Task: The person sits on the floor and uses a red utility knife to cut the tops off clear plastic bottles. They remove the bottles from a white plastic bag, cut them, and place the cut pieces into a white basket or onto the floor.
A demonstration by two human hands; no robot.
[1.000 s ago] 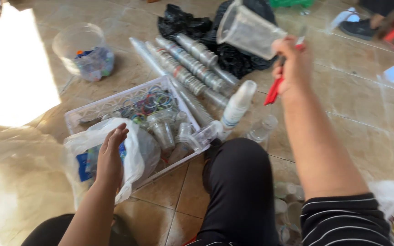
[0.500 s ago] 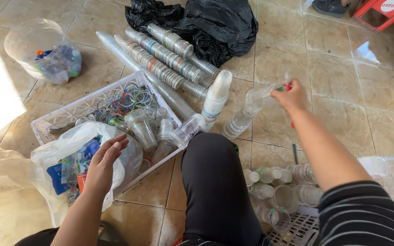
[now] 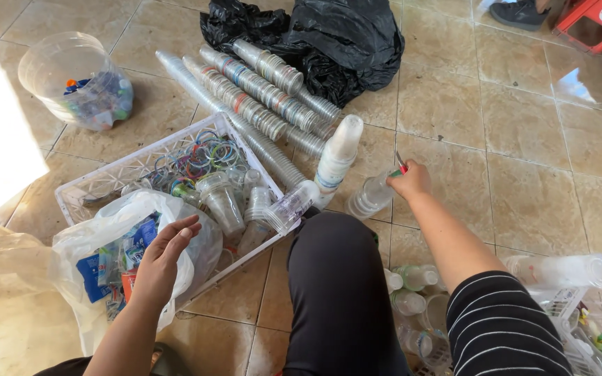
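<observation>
My right hand (image 3: 410, 182) is closed around a red-handled tool and rests on a short stack of clear plastic cups (image 3: 371, 197) lying on the tiled floor. An upright white stack of cups (image 3: 338, 157) stands just left of it. My left hand (image 3: 165, 251) hovers open, fingers spread, over a clear plastic bag (image 3: 106, 237) with blue and red wrappers inside. The bag lies partly in a white plastic basket (image 3: 106, 177) that holds coloured rings and several loose clear cups (image 3: 224, 202).
Long rows of nested cups (image 3: 259, 97) lie beside a black plastic bag (image 3: 343, 38). A clear tub (image 3: 74, 80) with coloured bits stands far left. More cups (image 3: 412, 292) and another basket (image 3: 580, 313) are under my right arm. My black-clad knee (image 3: 343, 278) is in the middle.
My right hand came down from high up, where it held a clear cup, to the floor, and now presses on the cup stack. My left hand stays over the bag.
</observation>
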